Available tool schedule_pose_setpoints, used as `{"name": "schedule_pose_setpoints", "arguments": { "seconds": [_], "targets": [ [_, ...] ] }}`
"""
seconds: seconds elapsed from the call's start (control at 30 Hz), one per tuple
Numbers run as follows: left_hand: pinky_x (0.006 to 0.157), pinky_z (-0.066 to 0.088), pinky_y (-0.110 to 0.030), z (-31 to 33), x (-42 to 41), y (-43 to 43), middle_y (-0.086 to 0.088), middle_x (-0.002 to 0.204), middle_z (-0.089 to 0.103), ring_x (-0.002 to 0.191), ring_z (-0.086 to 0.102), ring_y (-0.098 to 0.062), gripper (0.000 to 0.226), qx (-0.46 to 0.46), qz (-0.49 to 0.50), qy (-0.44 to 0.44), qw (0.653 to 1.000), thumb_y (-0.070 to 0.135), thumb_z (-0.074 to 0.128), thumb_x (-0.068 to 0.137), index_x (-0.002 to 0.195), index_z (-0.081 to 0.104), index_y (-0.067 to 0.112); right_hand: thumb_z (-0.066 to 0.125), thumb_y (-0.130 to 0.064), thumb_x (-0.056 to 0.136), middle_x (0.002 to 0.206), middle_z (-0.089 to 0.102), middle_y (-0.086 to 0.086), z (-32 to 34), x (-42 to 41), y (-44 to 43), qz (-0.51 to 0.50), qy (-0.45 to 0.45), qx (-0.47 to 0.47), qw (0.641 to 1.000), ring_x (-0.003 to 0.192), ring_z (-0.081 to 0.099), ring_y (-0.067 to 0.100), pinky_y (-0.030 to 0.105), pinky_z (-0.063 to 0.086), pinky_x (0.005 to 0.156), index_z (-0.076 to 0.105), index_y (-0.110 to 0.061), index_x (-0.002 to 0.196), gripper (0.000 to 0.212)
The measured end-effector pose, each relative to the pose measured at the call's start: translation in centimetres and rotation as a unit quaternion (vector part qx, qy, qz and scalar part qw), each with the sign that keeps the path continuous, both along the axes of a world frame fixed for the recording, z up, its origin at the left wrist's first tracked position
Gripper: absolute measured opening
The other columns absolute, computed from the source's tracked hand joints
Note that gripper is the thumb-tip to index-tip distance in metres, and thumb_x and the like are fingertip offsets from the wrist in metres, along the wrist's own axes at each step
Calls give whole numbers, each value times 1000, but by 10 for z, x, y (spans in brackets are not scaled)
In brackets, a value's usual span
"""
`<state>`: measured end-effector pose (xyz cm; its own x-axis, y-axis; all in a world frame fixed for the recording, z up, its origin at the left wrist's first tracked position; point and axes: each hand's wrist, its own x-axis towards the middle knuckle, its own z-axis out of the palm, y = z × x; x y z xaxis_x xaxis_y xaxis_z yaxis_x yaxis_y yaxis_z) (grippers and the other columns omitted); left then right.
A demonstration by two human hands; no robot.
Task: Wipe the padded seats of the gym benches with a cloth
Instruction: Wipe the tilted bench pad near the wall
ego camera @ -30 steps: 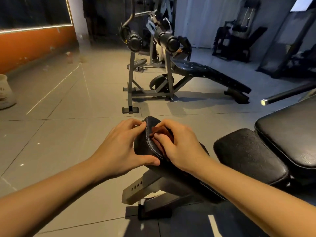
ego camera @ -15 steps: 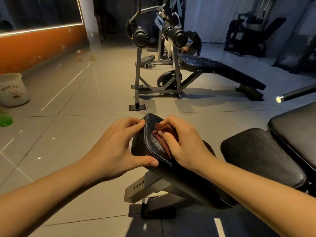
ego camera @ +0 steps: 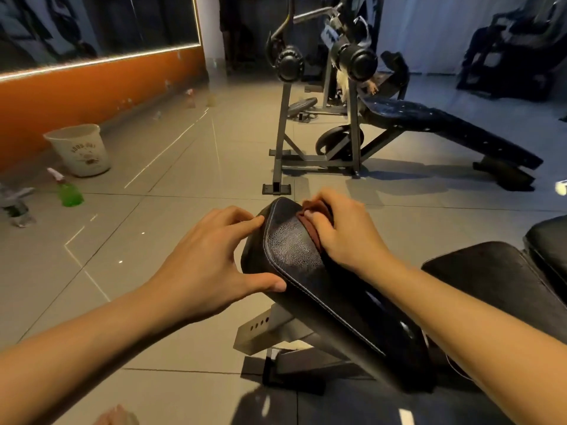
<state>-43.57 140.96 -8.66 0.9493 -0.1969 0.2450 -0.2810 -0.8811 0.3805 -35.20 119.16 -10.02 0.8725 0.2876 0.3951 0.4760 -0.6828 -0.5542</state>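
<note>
A black padded bench seat (ego camera: 291, 250) tilts up in front of me, its far end raised. My left hand (ego camera: 211, 268) grips the seat's left edge, thumb on the near rim and fingers over the top corner. My right hand (ego camera: 343, 234) presses a dark red cloth (ego camera: 313, 219) against the pad's upper right part, fingers curled over it. Most of the cloth is hidden under that hand. A grey wiped patch shows on the pad between my hands.
A second black pad (ego camera: 497, 280) lies to the right. A decline bench with a grey rack (ego camera: 352, 142) stands ahead. A white bucket (ego camera: 79, 148) and a green spray bottle (ego camera: 69, 190) sit on the tiled floor at left, by the orange wall.
My right hand with the cloth has slid toward the pad's right side, uncovering a grey patch. The view has turned left, bringing the bucket and spray bottle into sight.
</note>
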Motion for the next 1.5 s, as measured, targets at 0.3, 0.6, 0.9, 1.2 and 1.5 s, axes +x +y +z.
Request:
{"name": "schedule_pose_setpoints", "arguments": {
  "seconds": [0.3, 0.6, 0.9, 1.2, 1.5],
  "targets": [
    [96, 44, -27, -4, -7, -2, 22, 127, 49, 118, 43, 0, 106, -20, 25, 7, 999, 94, 57, 60, 149, 47, 39, 59, -24, 101, 107, 66, -9, 5, -53, 10, 141, -32, 13, 989, 98, 60, 8, 23, 51, 84, 63, -21, 112, 12],
    [101, 49, -36, -3, -11, -7, 23, 129, 49, 119, 45, -1, 109, -36, 48, 28, 998, 93, 56, 56, 150, 47, 38, 59, -27, 99, 102, 67, -6, -4, -38, -10, 113, -2, -3, 994, 96, 61, 15, 36, 52, 85, 65, -22, 105, 9],
    [107, 46, -40, 5, -21, -19, 14, 139, 49, 127, 43, -7, 99, -6, 71, 42, 997, 84, 64, 67, 152, 43, 37, 60, -24, 99, 104, 68, 4, -7, -9, -29, 0, 30, -25, 999, 99, 61, 28, 37, 48, 82, 64, -16, 105, 11],
    [104, 45, -40, -12, -23, -15, 10, 135, 55, 125, 46, -9, 99, -23, 66, -23, 997, 88, 50, 67, 150, 45, 36, 60, -23, 99, 103, 68, 5, -7, 0, -11, 26, -12, -2, 1000, 96, 62, 28, 34, 45, 78, 63, -15, 103, 9],
    [96, 38, -19, -12, -22, -15, 21, 128, 50, 119, 42, 2, 96, -27, 54, -35, 998, 88, 49, 66, 147, 50, 36, 58, -18, 99, 107, 63, -6, 6, -60, 7, 175, -64, 1, 983, 98, 58, 10, 25, 50, 86, 61, -21, 112, 14]
  ]
}}
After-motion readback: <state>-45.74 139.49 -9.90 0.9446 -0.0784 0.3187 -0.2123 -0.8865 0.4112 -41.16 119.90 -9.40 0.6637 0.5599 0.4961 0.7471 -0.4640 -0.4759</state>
